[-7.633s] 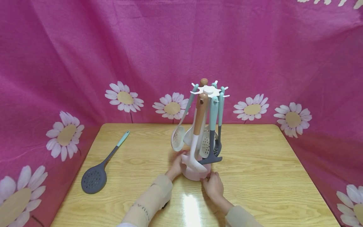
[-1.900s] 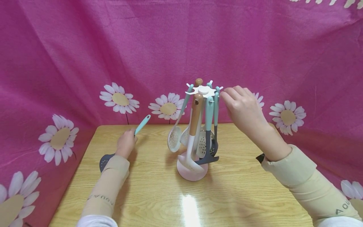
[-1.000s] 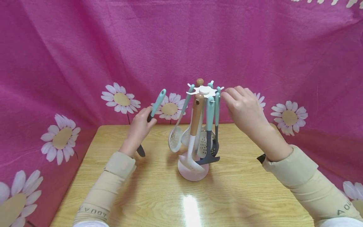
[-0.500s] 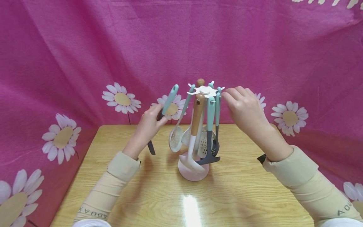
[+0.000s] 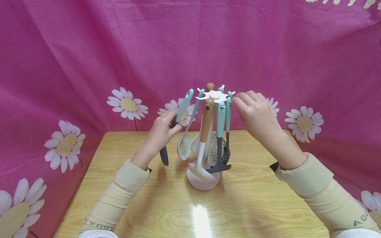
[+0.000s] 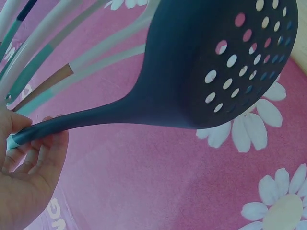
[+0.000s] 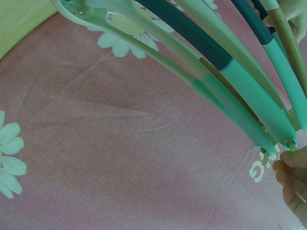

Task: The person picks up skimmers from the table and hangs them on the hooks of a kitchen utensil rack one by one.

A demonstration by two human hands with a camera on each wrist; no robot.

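Observation:
My left hand grips a dark grey skimmer with a mint handle end pointing up toward the rack. Its round, perforated head fills much of the left wrist view; from the head camera only a narrow dark part shows below the hand. A utensil rack with a white hooked top and pale pink base stands mid-table, hung with several utensils. The right hand has curled fingers at the rack's right side, thumb and fingertips pinching a hook there; the hook's tip is hidden. The skimmer's handle end is just left of the hooks.
Hanging on the rack are a white ladle with a brown handle, a dark utensil with a mint handle and a pale perforated spoon. The wooden table is backed by a pink flowered cloth.
Earlier the skimmer lay at the table's left while both hands held the rack's base. The left hand has lifted it, upright, rightward to the rack. The right hand moved to the hooks and stayed.

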